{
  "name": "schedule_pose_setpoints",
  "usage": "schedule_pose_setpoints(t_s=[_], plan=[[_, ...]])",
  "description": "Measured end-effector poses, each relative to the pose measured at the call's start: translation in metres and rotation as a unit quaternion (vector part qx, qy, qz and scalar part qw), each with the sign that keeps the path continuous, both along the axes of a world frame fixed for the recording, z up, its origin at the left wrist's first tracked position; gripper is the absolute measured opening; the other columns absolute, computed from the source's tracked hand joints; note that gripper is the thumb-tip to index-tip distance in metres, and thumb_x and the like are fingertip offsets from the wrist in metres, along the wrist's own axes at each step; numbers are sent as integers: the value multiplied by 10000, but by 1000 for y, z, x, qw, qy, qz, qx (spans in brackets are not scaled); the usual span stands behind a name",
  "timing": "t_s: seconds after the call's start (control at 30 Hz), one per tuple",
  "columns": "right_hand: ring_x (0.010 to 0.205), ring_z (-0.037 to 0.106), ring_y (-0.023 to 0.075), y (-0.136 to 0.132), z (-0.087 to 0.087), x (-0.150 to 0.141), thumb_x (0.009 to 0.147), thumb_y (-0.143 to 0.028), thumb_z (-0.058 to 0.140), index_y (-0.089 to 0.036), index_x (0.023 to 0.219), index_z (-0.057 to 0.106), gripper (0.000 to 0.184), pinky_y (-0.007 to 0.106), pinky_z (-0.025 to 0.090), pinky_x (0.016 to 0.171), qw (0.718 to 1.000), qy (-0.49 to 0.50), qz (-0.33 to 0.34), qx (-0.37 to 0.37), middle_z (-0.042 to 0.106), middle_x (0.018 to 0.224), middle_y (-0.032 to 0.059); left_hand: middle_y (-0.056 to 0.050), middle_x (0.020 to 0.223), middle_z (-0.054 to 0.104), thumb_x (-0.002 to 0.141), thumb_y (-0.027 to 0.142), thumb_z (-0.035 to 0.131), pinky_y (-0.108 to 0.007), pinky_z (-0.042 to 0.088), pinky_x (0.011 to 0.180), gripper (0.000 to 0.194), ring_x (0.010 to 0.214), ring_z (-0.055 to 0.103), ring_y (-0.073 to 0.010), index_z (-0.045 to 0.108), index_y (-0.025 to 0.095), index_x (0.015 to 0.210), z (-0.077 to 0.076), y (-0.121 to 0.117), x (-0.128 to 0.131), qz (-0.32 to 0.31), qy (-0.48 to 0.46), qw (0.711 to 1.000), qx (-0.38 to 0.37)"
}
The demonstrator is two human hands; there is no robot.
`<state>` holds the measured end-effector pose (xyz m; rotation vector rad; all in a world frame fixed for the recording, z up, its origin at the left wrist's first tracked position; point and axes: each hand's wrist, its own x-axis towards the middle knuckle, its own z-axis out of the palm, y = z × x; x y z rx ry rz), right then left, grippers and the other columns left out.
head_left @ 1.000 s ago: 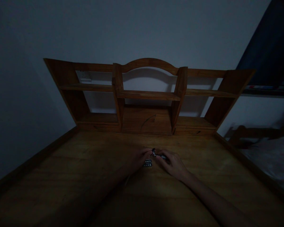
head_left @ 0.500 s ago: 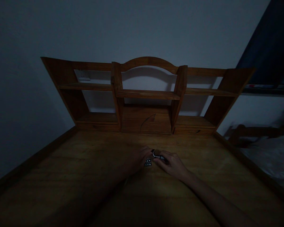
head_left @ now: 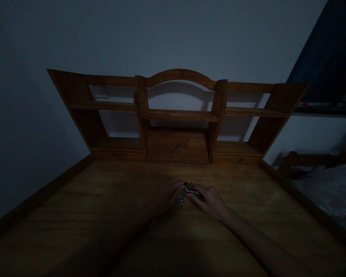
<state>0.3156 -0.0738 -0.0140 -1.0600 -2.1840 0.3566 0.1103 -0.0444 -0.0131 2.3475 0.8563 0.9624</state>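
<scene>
The room is very dark. Both my hands meet at the middle of a wooden desk [head_left: 75, 215]. My right hand [head_left: 209, 199] pinches a small shiny metal piece [head_left: 190, 190] with its fingers closed. My left hand [head_left: 169, 194] is curled beside it, its fingertips touching the same metal piece. Just under the fingertips a small dark block with shiny dots [head_left: 180, 199] lies on the desk. I cannot make out what these small items are.
A wooden shelf unit [head_left: 178, 115] with an arched top stands at the back of the desk against a pale wall. A raised wooden rim runs along the desk's left and right edges. To the right lies a bed with light bedding [head_left: 325, 188].
The small metal piece has turned from upright to lying sideways between my fingertips. Both hands stay in nearly the same spot.
</scene>
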Motion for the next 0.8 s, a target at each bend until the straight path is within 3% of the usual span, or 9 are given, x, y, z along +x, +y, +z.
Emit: schedule_pose_setpoints(t_s=[0.33, 0.8], plan=[[904, 644, 195, 1, 0, 0, 898, -374, 498, -228, 1110, 605, 279, 302, 490, 791, 1000, 5, 3, 9, 679, 1020, 54, -44, 939, 592, 948, 319, 341, -275, 430, 823, 273, 883, 542, -152, 578, 188, 978, -3, 2, 0, 11, 2, 1000, -1], [816, 647, 181, 1, -1, 1, 899, -392, 492, -226, 1078, 616, 273, 273, 479, 717, 1000, -5, -6, -16, 687, 939, 41, -35, 915, 609, 952, 341, 316, -280, 427, 794, 306, 846, 547, -156, 579, 185, 970, -4, 2, -1, 17, 34, 999, -21]])
